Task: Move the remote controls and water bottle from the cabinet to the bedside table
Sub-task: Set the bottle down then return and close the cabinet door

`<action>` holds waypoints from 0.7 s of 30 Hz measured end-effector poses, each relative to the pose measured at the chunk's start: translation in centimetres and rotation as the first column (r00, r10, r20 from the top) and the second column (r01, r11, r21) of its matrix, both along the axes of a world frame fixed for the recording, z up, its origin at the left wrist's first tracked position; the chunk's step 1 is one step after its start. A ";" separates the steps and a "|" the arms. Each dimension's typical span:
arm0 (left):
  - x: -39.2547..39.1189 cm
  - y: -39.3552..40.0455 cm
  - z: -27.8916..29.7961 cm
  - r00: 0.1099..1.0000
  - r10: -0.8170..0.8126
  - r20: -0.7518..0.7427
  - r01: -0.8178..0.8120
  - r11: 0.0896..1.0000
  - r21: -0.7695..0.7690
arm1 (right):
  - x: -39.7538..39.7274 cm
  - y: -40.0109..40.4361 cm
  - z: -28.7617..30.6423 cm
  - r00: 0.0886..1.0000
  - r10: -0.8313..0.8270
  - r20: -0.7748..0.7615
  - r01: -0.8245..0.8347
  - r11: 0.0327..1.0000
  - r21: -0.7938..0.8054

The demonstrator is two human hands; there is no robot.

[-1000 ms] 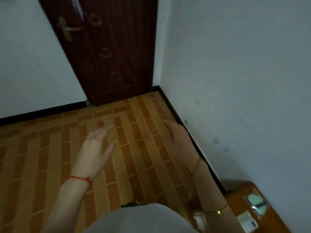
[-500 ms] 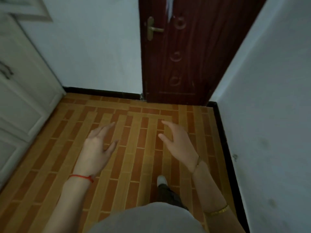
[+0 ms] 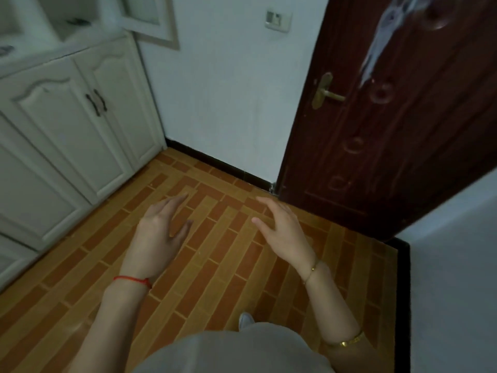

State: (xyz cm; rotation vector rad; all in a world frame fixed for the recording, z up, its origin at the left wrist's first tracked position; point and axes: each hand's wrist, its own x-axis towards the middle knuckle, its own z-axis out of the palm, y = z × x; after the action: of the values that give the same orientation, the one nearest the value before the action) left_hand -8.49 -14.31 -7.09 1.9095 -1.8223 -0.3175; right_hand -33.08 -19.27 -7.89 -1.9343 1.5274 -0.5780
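My left hand (image 3: 158, 232) and my right hand (image 3: 282, 230) hover over the tiled floor, both empty with fingers spread. The white cabinet (image 3: 67, 125) stands at the left, its lower doors shut. On its counter, at the top left, lie two dark objects, one (image 3: 78, 22) further back and one (image 3: 5, 49) at the frame's edge; they look like remote controls but are too small to be sure. No water bottle shows. The bedside table is out of view.
A dark red wooden door (image 3: 390, 130) with a brass handle (image 3: 326, 92) stands at the right. A white wall (image 3: 228, 90) with a switch plate (image 3: 278, 20) lies between cabinet and door. Another white wall (image 3: 457, 278) closes in the right side. Brick-pattern floor (image 3: 215, 265) lies ahead.
The view has swung left: the bedside table dropped out of sight, the door slid to the right, and the white cabinet came into view. Both hands stayed open and empty.
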 end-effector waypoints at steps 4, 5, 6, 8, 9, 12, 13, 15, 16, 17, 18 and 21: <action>-0.8 -4.0 0.4 0.996 0.091 -0.012 -0.092 0.996 -0.024 | -0.1 -6.6 0.6 0.994 0.111 0.006 -0.111 0.994 0.000; -0.9 -4.9 0.3 0.993 0.116 -0.013 -0.116 0.993 -0.022 | 0.0 -8.1 0.5 0.991 0.131 0.008 -0.131 0.991 0.002; -0.9 -5.7 0.3 0.990 0.139 -0.015 -0.139 0.990 -0.021 | 0.2 -9.5 0.5 0.989 0.149 0.010 -0.149 0.989 0.001; -0.9 -7.1 0.1 0.984 0.176 -0.018 -0.176 0.984 -0.018 | 0.9 -12.1 0.3 0.981 0.191 0.018 -0.191 0.982 0.002; -0.9 -7.8 -0.1 0.981 0.193 -0.016 -0.193 0.981 -0.011 | 1.4 -13.3 0.2 0.977 0.213 0.021 -0.213 0.977 0.005; -0.6 -9.8 -0.5 0.970 0.243 -0.020 -0.242 0.970 0.011 | 2.9 -16.5 -0.4 0.961 0.275 0.023 -0.276 0.961 0.034; -0.4 -10.5 -0.6 0.966 0.256 -0.022 -0.256 0.967 0.016 | 3.4 -17.5 -0.7 0.957 0.290 0.024 -0.291 0.956 0.043; 0.2 -12.1 -1.0 0.959 0.283 -0.025 -0.282 0.959 0.028 | 4.5 -19.6 -1.3 0.947 0.321 0.020 -0.321 0.946 0.044; 0.5 -12.9 -1.3 0.955 0.297 -0.027 -0.296 0.955 0.034 | 5.0 -20.7 -1.6 0.942 0.336 0.014 -0.336 0.941 0.042; 1.0 -13.9 -1.6 0.951 0.309 -0.029 -0.307 0.951 0.039 | 5.5 -21.8 -2.0 0.938 0.348 0.011 -0.348 0.937 0.043; 1.4 -14.8 -1.8 0.948 0.318 -0.030 -0.316 0.948 0.044 | 6.1 -22.9 -2.3 0.934 0.357 0.013 -0.357 0.933 0.046; 3.1 -18.2 -2.4 0.940 0.339 -0.033 -0.337 0.940 0.052 | 7.9 -26.7 -3.2 0.924 0.381 0.023 -0.381 0.923 0.045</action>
State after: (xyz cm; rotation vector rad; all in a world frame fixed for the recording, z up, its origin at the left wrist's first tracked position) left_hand -5.43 -32.55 -9.50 2.1849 -1.4354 -0.2794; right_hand -25.14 -46.00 -11.06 -2.1102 1.0989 -0.3774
